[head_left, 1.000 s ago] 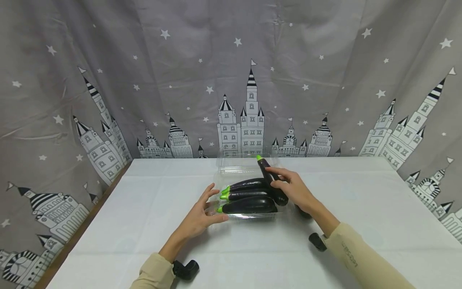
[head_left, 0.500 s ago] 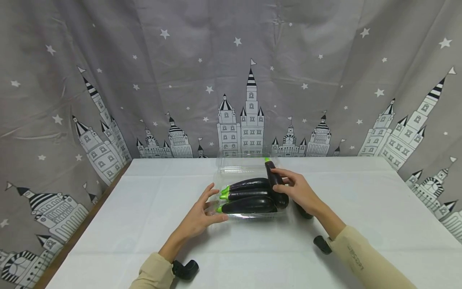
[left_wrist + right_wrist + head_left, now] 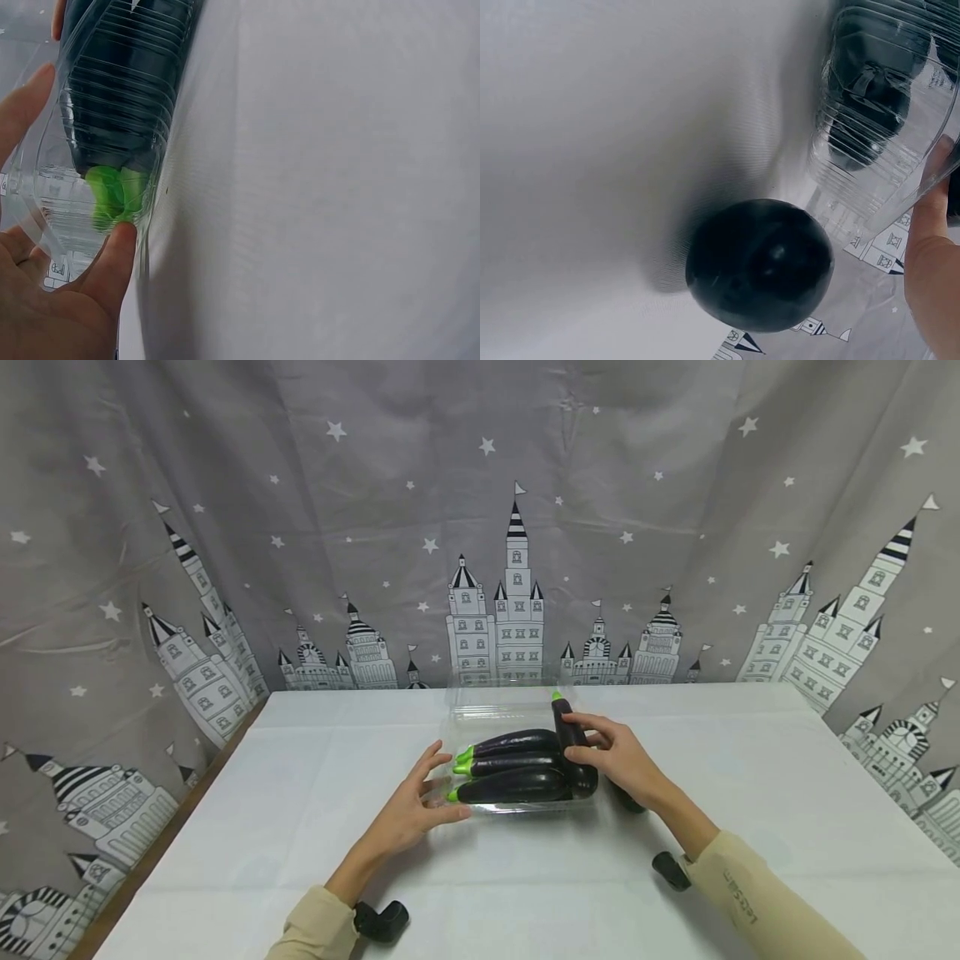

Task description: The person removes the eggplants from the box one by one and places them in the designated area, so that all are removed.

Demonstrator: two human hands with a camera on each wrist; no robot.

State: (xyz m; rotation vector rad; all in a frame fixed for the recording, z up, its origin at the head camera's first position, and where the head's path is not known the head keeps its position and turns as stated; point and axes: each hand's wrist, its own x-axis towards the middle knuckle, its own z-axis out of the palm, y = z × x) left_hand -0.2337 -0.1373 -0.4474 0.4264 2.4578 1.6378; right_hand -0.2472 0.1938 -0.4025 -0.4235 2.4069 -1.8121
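A clear plastic container [image 3: 517, 808] with its lid open holds several dark eggplants [image 3: 517, 786] with green stem ends, lying side by side. My left hand [image 3: 408, 814] holds the container's left end; in the left wrist view its thumb [image 3: 112, 259] presses the ribbed wall near the green stems. With thumb and fingers, my right hand [image 3: 622, 760] grips another eggplant [image 3: 566, 731] at the container's right end. That one lies crosswise to the others, stem pointing away, its thick end low inside the near right corner.
One more eggplant [image 3: 759, 264] lies on the white tablecloth [image 3: 315, 827], just right of the container and partly under my right wrist. The raised lid [image 3: 498, 697] stands at the back edge. Behind hangs a grey curtain [image 3: 420, 427] with castles and stars.
The eggplant in my right hand has shifted slightly right and turned straighter, settling lower into the container's right end. My left hand stays at the left end.
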